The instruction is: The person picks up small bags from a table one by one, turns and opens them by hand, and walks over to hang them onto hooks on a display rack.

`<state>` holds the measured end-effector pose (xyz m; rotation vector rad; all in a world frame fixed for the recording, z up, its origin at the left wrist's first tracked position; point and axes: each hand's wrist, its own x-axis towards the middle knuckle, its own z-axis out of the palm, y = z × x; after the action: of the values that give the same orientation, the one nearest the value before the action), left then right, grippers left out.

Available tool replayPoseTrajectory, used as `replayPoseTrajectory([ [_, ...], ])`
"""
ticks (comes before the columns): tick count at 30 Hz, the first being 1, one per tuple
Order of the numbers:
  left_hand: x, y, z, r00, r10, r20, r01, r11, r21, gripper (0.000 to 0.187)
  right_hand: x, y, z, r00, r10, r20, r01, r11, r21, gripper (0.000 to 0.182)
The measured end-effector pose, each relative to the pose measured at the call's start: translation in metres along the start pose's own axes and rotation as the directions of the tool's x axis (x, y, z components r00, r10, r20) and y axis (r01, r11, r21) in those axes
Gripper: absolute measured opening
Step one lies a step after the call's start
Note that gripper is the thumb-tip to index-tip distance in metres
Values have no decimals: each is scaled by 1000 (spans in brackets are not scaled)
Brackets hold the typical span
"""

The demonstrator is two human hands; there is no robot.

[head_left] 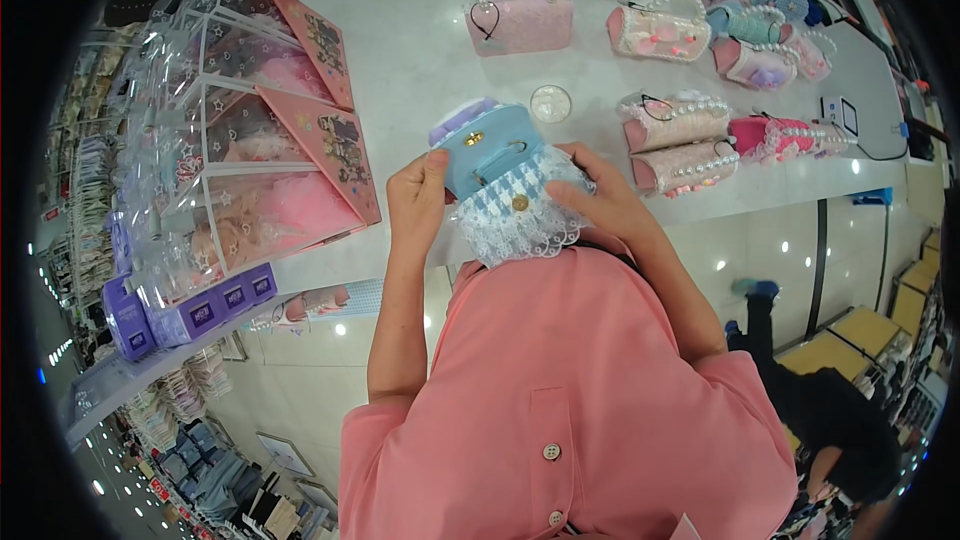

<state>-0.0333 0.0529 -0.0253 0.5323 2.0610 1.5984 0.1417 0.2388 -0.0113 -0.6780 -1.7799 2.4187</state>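
Note:
A small blue handbag [492, 155] with its flap lifted is held close to my body at the counter's near edge. White lace and a blue-and-white houndstooth weave cover its front, with a round gold clasp part in the middle. My left hand [418, 195] grips the bag's left side, thumb on top. On the right side my right hand [597, 192] holds the bag by its lacy edge, thumb over the front. Something lilac shows behind the flap. Just beyond the bag, a clear round disc [551, 104] lies on the white counter [410, 50].
Several small handbags with pearl handles stand ahead and right, among them a pink one [520, 22] and a cream one [660, 35]. Clear display boxes [270, 130] with pink edges stack at left, above purple boxes [220, 305]. A person in black [825, 410] is behind at right.

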Motion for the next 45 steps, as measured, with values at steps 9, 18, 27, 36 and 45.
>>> replayPoseTrajectory([
  [9, -4, 0, -2, 996, 86, 32, -87, 996, 34, 56, 0, -3, 3, 998, -69, -14, 68, 995, -78, 48],
  [18, -8, 3, 4, 993, 118, 28, -119, 991, 61, 54, 10, 2, 8, 958, -273, -90, 227, 910, -346, 71],
  [27, -9, 37, 14, 973, 228, 40, -231, 945, 233, 45, 29, -26, 26, 868, -495, -25, 366, 674, -642, 114],
  [36, -4, 58, 25, 950, 308, 50, -307, 890, 339, 41, 37, -23, 32, 767, -636, -87, 361, 540, -760, 125],
  [45, 2, 27, 19, 984, 175, 19, -176, 966, 191, 53, 24, -13, 8, 951, -258, -173, 166, 893, -418, 97],
])
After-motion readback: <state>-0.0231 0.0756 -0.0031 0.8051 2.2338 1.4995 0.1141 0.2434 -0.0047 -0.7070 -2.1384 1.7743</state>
